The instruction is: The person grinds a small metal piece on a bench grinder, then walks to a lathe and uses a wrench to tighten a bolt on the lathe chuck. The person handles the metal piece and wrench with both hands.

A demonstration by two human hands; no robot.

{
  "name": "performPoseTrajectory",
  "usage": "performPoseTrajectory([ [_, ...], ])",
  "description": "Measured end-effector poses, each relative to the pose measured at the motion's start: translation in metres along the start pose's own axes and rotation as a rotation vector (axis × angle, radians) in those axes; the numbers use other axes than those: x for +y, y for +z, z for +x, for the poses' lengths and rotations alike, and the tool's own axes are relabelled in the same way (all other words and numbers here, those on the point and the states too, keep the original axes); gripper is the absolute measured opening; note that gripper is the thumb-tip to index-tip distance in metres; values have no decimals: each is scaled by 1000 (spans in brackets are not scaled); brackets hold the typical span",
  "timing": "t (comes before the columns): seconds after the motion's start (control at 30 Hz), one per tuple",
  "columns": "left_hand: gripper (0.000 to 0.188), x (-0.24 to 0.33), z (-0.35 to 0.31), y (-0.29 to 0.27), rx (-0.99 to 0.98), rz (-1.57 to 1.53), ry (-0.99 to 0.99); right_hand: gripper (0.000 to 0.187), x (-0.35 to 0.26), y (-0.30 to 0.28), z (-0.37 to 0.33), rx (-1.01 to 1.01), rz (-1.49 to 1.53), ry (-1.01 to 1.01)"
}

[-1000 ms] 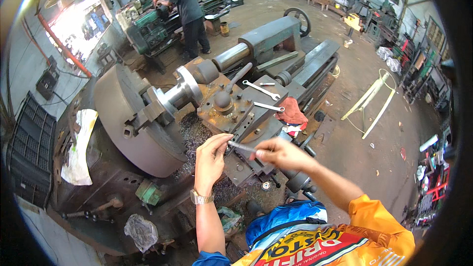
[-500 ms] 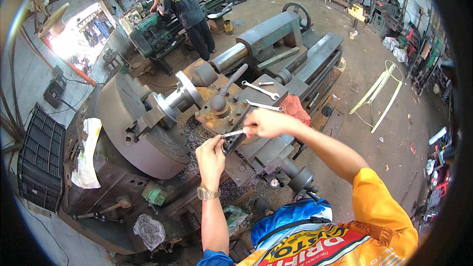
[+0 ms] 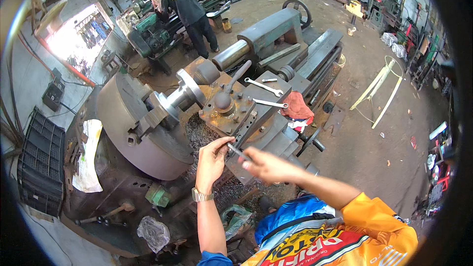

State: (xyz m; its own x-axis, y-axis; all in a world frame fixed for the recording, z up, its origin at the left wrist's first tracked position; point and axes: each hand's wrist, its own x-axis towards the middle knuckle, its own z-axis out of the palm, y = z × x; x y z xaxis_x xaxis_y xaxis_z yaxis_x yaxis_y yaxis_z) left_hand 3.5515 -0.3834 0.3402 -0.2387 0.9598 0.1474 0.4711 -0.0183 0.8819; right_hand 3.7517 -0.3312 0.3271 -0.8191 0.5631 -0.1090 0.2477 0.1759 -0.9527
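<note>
Grey metal bar (image 3: 239,151) is btwn both hands over the lathe carriage (image 3: 277,142), R hand (image 3: 268,166) clamped on its near end, L hand (image 3: 211,161) at far tip (can't tell if gripping), so slow, light, steady moves prob best.

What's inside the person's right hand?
The right hand grips one end of a slim grey metal tool; the exposed part points toward the left hand's fingertips. The gripped end is covered by the fingers, so its shape cannot be seen.
</note>
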Motion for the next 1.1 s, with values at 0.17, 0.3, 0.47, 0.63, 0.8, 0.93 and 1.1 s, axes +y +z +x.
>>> performPoseTrajectory([
  [0.17,19,-5,2,3,25,-72,1,26,-21,-91,38,-97,-440,-260],
  [0.3,16,-4,9,5,81,43,43,28,-30,-115,67,-231,-594,-292],
  [0.47,15,-2,6,8,127,76,-23,25,-19,-122,91,-216,-615,-376],
  [0.63,15,6,3,14,222,117,-29,23,-12,-126,109,-183,-659,-476],
  [0.8,17,9,2,17,243,200,-41,27,-8,-124,118,-121,-683,-560],
  [0.93,17,3,5,22,247,235,-50,27,-4,-113,95,-41,-678,-351],
  [1.1,16,0,11,25,221,285,110,33,5,-40,16,307,-393,-40],
])
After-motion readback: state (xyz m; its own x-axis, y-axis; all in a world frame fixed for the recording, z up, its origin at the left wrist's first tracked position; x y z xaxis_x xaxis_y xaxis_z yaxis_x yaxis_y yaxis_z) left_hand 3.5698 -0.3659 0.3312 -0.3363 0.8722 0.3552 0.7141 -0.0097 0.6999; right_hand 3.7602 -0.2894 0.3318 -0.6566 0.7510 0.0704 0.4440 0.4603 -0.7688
